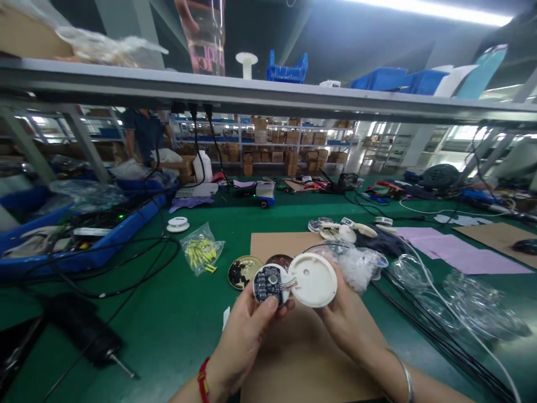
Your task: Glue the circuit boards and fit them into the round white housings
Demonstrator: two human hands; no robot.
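Observation:
Between the thumb and fingers of my left hand (245, 330) is a round circuit board (268, 284) set in a white housing. My right hand (346, 313) grips a round white plastic cover (314, 280) from its right side, with the hollow inside facing me. Thin coloured wires (290, 283) run from the board to the cover. Both parts are held above a brown cardboard sheet (310, 352). Just behind my left hand sits a round tin (244, 272) with small black pieces in it. Beside it is a dark round dish (279, 260), partly hidden by the board.
On the left lie a power screwdriver (86, 330), a bag of yellow pieces (202, 250) and a blue bin (96, 246) with cables. Clear plastic bags (356, 263), white round parts (338, 232) and black cables (444, 336) are on the right. A shelf (260, 92) spans overhead.

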